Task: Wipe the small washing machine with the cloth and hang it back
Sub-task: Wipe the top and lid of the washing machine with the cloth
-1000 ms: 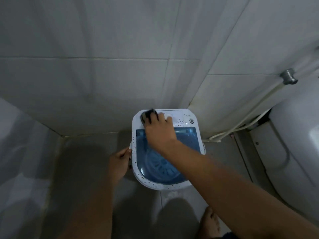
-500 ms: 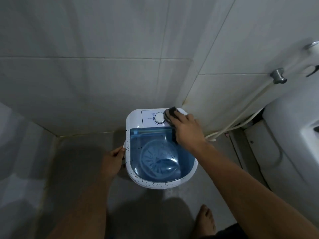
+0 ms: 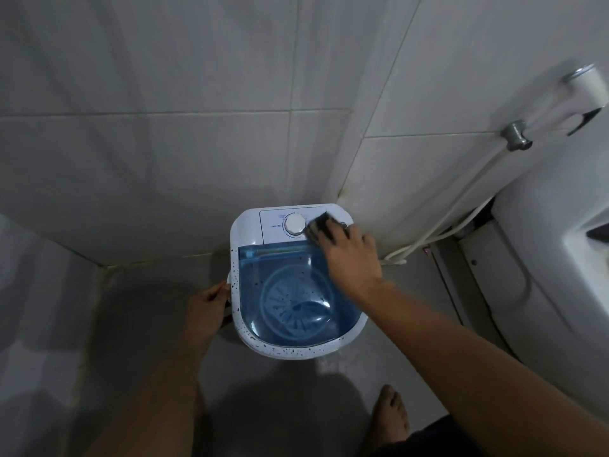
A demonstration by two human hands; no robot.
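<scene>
Tiled corner: washing machine, seemingly empty; right hand presses cloth, left hand grips its side.

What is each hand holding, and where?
The right hand presses a dark cloth under its fingertips. The left hand grips the washing machine by its left side.

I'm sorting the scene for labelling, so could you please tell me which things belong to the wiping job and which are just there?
In the job:
small washing machine
dark cloth
right hand pressing it
left hand steadying the machine

Just there:
white hose
wall valve
toilet
</scene>
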